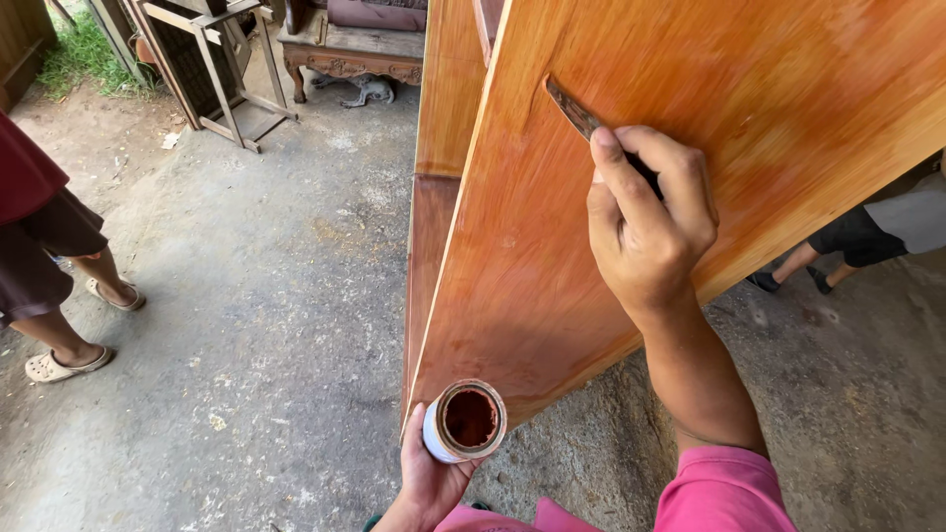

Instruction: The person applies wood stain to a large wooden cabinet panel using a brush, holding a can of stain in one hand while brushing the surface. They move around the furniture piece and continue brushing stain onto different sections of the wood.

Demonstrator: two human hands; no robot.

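My right hand (645,227) grips a thin flat putty knife (574,106) whose stained blade lies against a large orange-brown varnished wooden panel (769,118). The panel stands upright on the concrete floor and fills the upper right of the view. My left hand (429,478) holds a small white round can (463,421) from below, just under the panel's lower corner. The can is open, with dark reddish-brown filler inside. Both my sleeves are pink.
A second wooden panel (443,89) stands behind the first. At the left a person (39,246) in sandals stands on the concrete floor (256,296). Another person's legs (838,246) show beyond the panel at right. Wooden frames (212,59) and a carved bench (350,54) stand at the back.
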